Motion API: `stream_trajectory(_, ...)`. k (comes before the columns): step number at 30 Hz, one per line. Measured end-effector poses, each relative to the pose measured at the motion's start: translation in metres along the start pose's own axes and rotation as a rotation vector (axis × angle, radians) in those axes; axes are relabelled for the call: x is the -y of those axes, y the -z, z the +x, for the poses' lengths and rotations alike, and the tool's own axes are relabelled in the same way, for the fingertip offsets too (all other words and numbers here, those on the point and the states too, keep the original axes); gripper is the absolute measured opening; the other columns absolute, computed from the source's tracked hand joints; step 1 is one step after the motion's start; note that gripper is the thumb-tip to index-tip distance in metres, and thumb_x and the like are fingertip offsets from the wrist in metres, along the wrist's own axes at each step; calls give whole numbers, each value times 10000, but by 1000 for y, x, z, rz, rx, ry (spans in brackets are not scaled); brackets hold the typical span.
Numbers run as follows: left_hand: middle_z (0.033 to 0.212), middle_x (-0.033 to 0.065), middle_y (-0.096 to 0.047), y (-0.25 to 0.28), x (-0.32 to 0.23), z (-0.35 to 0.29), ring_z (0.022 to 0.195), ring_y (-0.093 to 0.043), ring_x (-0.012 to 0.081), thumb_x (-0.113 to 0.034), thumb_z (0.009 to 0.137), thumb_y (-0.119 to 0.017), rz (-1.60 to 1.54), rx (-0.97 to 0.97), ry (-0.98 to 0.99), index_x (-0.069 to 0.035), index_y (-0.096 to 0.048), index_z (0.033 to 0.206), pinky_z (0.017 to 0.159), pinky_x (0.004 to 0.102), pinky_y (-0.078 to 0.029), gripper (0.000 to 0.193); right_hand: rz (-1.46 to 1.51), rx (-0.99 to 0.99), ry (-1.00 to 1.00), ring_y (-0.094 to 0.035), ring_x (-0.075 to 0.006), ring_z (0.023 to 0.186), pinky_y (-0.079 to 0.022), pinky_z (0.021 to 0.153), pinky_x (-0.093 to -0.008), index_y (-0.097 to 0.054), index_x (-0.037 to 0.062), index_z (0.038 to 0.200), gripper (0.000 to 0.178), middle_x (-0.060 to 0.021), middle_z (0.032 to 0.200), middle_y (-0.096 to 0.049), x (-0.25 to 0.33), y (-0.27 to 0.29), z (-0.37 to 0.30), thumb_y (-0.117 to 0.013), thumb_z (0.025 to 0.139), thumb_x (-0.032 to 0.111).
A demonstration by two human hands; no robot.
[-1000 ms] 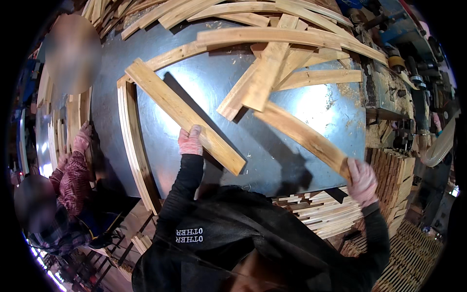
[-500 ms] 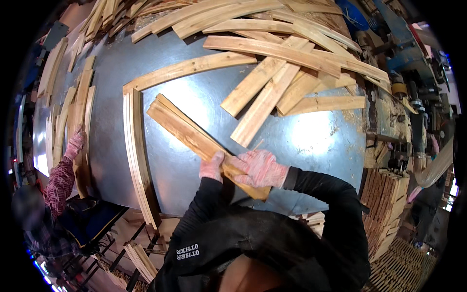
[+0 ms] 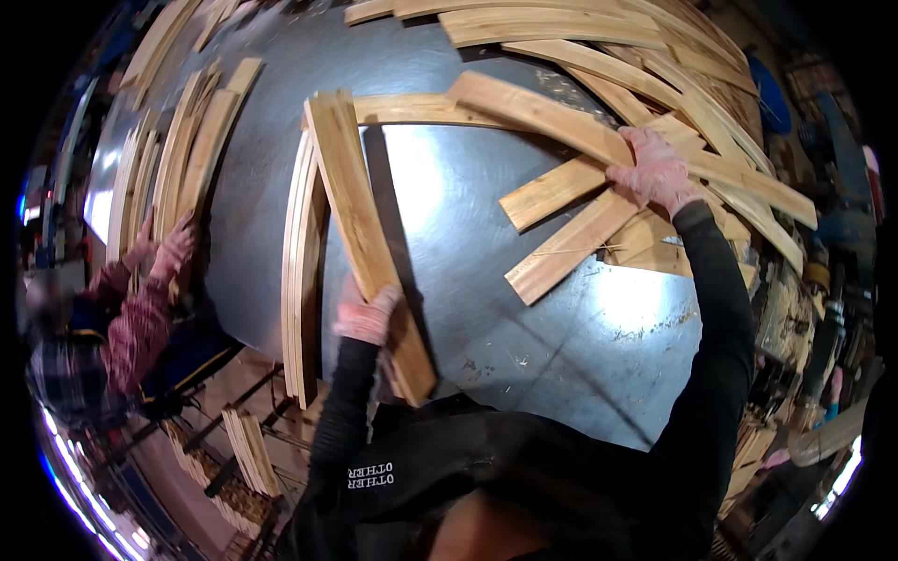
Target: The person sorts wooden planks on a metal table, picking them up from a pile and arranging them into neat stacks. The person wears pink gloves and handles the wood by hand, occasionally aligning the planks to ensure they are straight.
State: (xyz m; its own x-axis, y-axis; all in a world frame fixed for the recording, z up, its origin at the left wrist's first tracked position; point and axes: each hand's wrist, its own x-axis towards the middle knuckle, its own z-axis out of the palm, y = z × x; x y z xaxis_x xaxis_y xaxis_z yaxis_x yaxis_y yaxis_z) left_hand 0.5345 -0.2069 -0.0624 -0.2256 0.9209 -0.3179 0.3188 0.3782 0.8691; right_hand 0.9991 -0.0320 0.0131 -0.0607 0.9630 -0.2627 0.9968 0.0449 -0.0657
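My left hand (image 3: pixel 368 313), in a pinkish-white knit glove, is closed around wooden slats (image 3: pixel 360 215), held at a slant, their far end over a row of stacked slats (image 3: pixel 297 280) on the left. Reaching to the far right, my right hand (image 3: pixel 658 170), gloved alike, grips the right end of another wooden board (image 3: pixel 538 112). That board lies across the loose pile, its free end pointing far left. Below my right hand, two shorter-looking boards (image 3: pixel 571 248) stick out toward me. The fingertips of my right hand are partly hidden.
A metal tabletop (image 3: pixel 468 346) spreads beneath the wood. One board (image 3: pixel 421 109) lies crosswise at the far side. On the left, a co-worker's gloved hands (image 3: pixel 171 251) touch slat stacks (image 3: pixel 201 150). Machinery (image 3: pixel 828 327) lines the right edge, and more slats (image 3: pixel 251 453) stand below the table.
My right hand has left the slats and moved far right onto a board in the pile. My left hand has swung the slats more upright and leftward. The whole view has shifted.
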Motion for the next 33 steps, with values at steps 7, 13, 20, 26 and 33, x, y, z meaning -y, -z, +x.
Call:
stream_trajectory(7,1042,184,-674,81,-15,0,934,-656,369,-310,764,-757,850,-194,25,-75,-571,1183,817,449,-520,515,120,-16,95,-465,-318,1257,-401,1036,-396,-498,122,1314,712,-139,1279,-516,128,4,64,-704,744,495)
stream_trajectory(13,1379,197,-440,83,-22,-9,1290,-386,421,-371,686,-797,1074,-184,-118,-140,-605,1152,1068,529,-296,555,-24,184,33,-540,-349,1228,-460,1002,-430,-244,150,1512,1015,-175,1392,-491,162,-22,125,-785,683,377)
stream_trajectory(20,1301,217,-498,102,-4,8,1169,-519,378,-382,673,-813,1001,-132,174,-95,-218,1494,989,458,-416,1054,42,177,-28,-613,-366,1105,-487,951,-402,-340,53,1442,825,-246,1191,-622,159,-42,63,-689,730,281)
stream_trajectory(26,1283,221,-516,111,-10,9,1143,-536,376,-459,715,-759,1010,-63,239,-85,-212,1497,967,464,-430,1025,221,172,22,-661,-317,834,-540,709,-385,-611,35,1137,311,-179,959,-691,188,-57,1,-605,862,180)
stream_trajectory(33,1409,296,-350,111,2,-10,1270,-419,441,-540,632,-817,1156,-136,-145,-5,-231,1476,1030,493,-397,1159,445,685,164,-639,-255,916,-519,852,-372,-536,92,1297,366,-141,1026,-652,404,-113,-67,-460,965,227)
